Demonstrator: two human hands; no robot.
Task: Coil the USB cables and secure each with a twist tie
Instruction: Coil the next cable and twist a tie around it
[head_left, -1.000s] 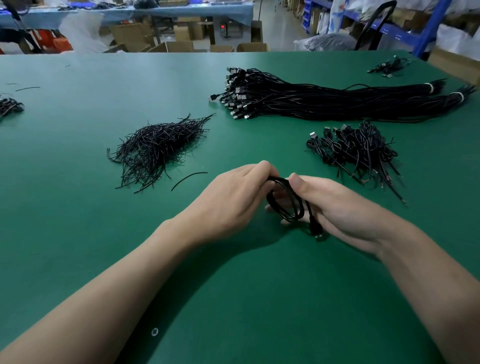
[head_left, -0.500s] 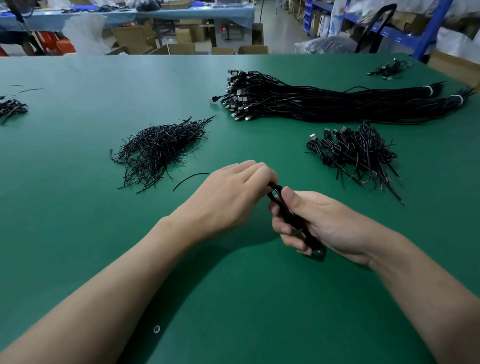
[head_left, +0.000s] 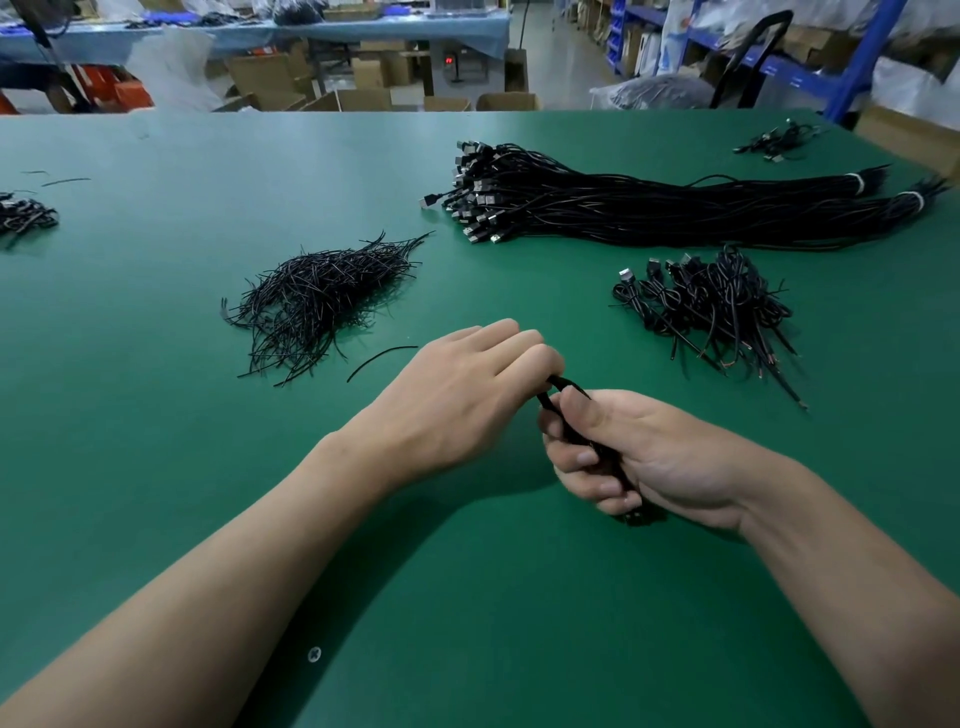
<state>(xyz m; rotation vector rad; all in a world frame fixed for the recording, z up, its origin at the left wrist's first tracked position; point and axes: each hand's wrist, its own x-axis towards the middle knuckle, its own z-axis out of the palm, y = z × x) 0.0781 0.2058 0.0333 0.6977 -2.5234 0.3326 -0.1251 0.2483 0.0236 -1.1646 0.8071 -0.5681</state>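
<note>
My right hand (head_left: 631, 457) grips a coiled black USB cable (head_left: 587, 439), squeezed flat in its fist above the green table (head_left: 156, 467). My left hand (head_left: 467, 395) pinches the coil's upper end with curled fingertips. A single black twist tie (head_left: 379, 358) lies just left of my left hand. A heap of black twist ties (head_left: 322, 296) sits further left. A long bundle of straight USB cables (head_left: 649, 208) lies at the back. A pile of coiled, tied cables (head_left: 711, 306) rests to the right.
A small cable bunch (head_left: 774, 140) lies at the far right corner and another cable bunch (head_left: 23, 218) at the left edge. Beyond the table stand cardboard boxes (head_left: 363, 98) and blue shelving (head_left: 852, 62).
The open loop held a second ago has been flattened into a tight bundle in my right fist. My left hand shifted to the coil's top end.
</note>
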